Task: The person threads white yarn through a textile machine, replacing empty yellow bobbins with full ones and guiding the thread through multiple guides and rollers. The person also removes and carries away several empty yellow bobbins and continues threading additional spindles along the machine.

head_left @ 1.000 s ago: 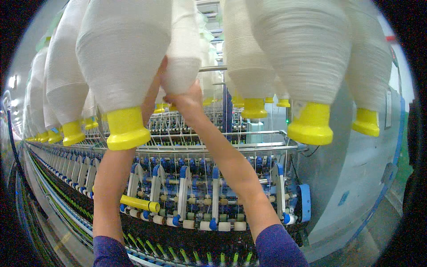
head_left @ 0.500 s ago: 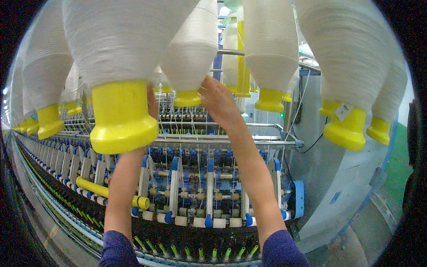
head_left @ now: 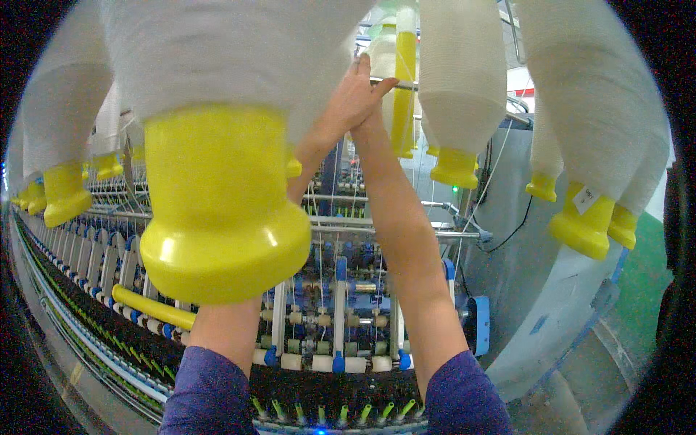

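Both my arms reach up between hanging white roving bobbins with yellow bases. My left hand rises from behind the big near bobbin, its fingers spread against the row behind. My right hand is pressed against it at the wrist, and its fingers are hidden behind the left hand. Just right of the hands hangs a nearly bare yellow bobbin with little white roving left on it.
A spinning frame with blue and white rollers runs below and away to the left. A loose yellow tube lies on it. More full bobbins hang to the right above a grey end cabinet. Green floor shows far right.
My head has come closer to the near bobbin, which now fills the left of the view. Both hands have shifted up and right toward the nearly bare yellow bobbin.
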A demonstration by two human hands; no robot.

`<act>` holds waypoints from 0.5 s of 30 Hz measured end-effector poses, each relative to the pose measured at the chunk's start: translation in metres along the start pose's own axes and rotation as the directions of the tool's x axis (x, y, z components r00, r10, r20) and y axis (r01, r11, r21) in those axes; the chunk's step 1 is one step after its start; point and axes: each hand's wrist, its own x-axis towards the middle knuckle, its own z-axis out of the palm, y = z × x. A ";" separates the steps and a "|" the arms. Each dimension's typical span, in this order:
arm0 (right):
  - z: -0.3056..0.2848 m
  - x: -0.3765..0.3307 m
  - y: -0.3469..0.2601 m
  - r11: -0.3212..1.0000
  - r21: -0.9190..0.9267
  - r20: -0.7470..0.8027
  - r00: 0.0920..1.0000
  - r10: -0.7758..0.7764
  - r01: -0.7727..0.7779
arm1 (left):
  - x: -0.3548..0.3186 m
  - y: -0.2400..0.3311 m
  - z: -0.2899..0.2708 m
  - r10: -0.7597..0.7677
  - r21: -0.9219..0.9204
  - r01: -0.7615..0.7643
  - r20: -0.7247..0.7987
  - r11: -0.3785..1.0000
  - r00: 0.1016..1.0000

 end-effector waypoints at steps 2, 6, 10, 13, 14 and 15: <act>-0.011 -0.003 -0.004 0.979 -0.198 -0.011 0.998 -0.061 0.057 | -0.006 0.000 -0.002 0.004 -0.197 -0.013 -0.046 0.980 0.999; -0.037 -0.011 -0.013 0.566 -0.710 0.286 0.906 -0.312 0.419 | -0.046 0.017 -0.002 -0.161 -0.349 0.157 0.019 0.924 0.987; -0.074 -0.062 -0.017 0.240 -0.968 -0.027 0.980 0.198 -0.075 | -0.196 0.059 0.018 -0.762 -0.595 0.736 0.297 0.323 0.575; -0.109 -0.123 -0.011 -0.480 -0.793 -0.079 0.719 0.691 0.374 | -0.308 0.062 0.053 -0.701 -0.434 0.740 0.710 -0.515 -0.071; -0.118 -0.138 -0.011 -0.446 -0.802 -0.162 0.574 0.802 0.397 | -0.323 0.061 0.062 -0.831 -0.646 0.743 0.502 -0.176 0.240; -0.122 -0.154 -0.013 -0.404 -0.825 -0.187 0.483 0.856 0.396 | -0.332 0.057 0.067 -0.823 -0.740 0.648 0.248 0.179 0.510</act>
